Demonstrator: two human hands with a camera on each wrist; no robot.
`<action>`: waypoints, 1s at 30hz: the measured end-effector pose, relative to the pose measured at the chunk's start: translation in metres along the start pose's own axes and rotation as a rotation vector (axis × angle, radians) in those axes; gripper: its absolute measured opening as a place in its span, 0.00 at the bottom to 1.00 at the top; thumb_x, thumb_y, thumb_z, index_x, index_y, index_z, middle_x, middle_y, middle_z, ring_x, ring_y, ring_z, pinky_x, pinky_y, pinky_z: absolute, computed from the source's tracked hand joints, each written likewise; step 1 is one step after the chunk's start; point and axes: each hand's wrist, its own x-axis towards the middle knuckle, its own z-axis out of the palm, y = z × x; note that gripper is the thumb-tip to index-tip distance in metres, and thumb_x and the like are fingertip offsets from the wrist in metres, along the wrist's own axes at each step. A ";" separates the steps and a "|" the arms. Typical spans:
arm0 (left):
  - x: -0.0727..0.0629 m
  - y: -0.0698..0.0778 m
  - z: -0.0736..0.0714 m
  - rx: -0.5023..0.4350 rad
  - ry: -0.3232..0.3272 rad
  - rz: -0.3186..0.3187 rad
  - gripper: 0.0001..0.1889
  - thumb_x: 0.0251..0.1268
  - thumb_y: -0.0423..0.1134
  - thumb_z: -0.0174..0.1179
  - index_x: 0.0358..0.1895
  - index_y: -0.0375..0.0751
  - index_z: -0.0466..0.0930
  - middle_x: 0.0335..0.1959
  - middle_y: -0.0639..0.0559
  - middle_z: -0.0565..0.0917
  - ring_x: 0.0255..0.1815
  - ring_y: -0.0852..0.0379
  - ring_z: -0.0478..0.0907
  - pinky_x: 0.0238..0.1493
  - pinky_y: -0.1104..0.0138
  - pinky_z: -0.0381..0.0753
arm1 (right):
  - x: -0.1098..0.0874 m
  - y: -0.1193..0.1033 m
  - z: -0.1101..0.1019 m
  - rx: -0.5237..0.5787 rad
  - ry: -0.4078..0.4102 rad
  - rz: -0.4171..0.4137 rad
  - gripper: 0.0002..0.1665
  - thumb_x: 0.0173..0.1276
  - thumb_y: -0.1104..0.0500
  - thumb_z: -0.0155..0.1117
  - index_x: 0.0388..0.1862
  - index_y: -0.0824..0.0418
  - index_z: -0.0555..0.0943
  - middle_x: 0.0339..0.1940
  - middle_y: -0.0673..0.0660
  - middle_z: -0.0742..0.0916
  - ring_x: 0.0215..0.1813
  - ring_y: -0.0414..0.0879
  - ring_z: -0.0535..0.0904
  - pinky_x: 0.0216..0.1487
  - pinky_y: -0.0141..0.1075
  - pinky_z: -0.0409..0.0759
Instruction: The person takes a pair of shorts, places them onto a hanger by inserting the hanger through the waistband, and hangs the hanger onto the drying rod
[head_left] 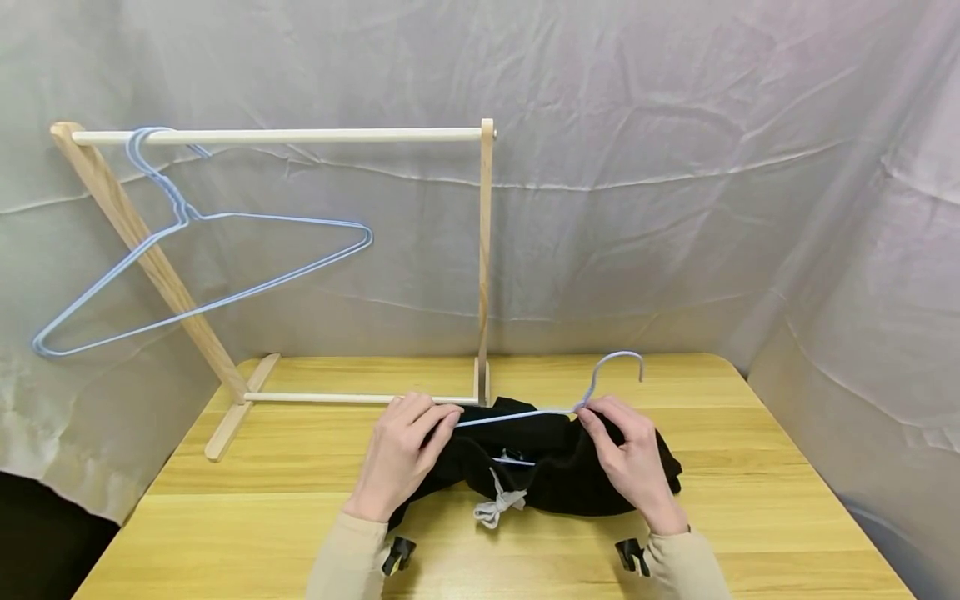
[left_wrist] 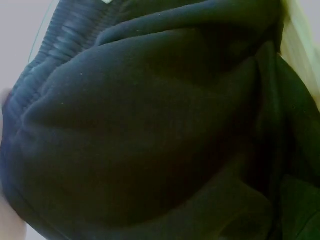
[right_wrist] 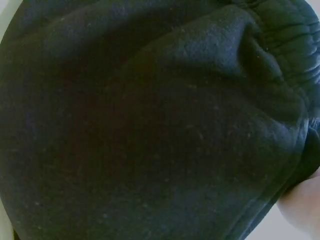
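Observation:
Black drawstring pants [head_left: 570, 492] lie bunched on the table, their waist opening facing up and a grey drawstring bow [head_left: 498, 507] at the front. A blue wire hanger [head_left: 506, 417] sits partly inside the waist, its hook rising at the right. My left hand [head_left: 405, 454] grips the left side of the waistband by the hanger's left arm. With thumb and fingers, my right hand [head_left: 630, 458] pinches the hanger just below its hook, at the waistband's right side. Gathered black fabric [left_wrist: 150, 125] fills the left wrist view, and black cloth [right_wrist: 150, 125] the right one; both mostly hide the fingers.
A wooden rack [head_left: 483, 250] stands at the back left of the wooden table [head_left: 285, 533]. Blue hangers [head_left: 247, 293] hang from the left end of its white top bar [head_left: 337, 135]. Grey curtains [head_left: 637, 208] surround the table.

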 end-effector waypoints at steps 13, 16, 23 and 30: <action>0.000 0.014 0.017 0.027 -0.063 0.071 0.10 0.74 0.46 0.59 0.38 0.48 0.87 0.27 0.60 0.76 0.29 0.62 0.70 0.36 0.70 0.68 | -0.002 -0.015 0.020 -0.079 -0.033 -0.078 0.15 0.56 0.77 0.69 0.39 0.60 0.86 0.31 0.51 0.86 0.35 0.42 0.82 0.45 0.26 0.78; 0.000 0.015 0.019 0.025 -0.044 0.065 0.10 0.72 0.46 0.61 0.35 0.48 0.87 0.26 0.60 0.75 0.27 0.62 0.69 0.34 0.71 0.67 | -0.002 -0.017 0.022 -0.074 -0.036 -0.086 0.15 0.57 0.76 0.70 0.39 0.60 0.86 0.32 0.51 0.86 0.35 0.42 0.82 0.45 0.27 0.78; 0.000 0.016 0.019 0.038 -0.028 0.009 0.15 0.72 0.49 0.61 0.29 0.46 0.84 0.23 0.59 0.74 0.26 0.60 0.71 0.33 0.71 0.67 | -0.001 -0.015 0.022 -0.051 -0.035 -0.100 0.12 0.61 0.72 0.70 0.41 0.61 0.86 0.33 0.52 0.88 0.37 0.41 0.84 0.46 0.25 0.79; 0.000 0.013 0.018 0.044 0.001 -0.002 0.16 0.73 0.50 0.59 0.28 0.44 0.84 0.23 0.58 0.74 0.26 0.60 0.71 0.33 0.70 0.68 | -0.001 -0.013 0.018 -0.039 -0.032 -0.073 0.12 0.64 0.70 0.69 0.44 0.59 0.87 0.35 0.54 0.89 0.39 0.40 0.85 0.48 0.23 0.78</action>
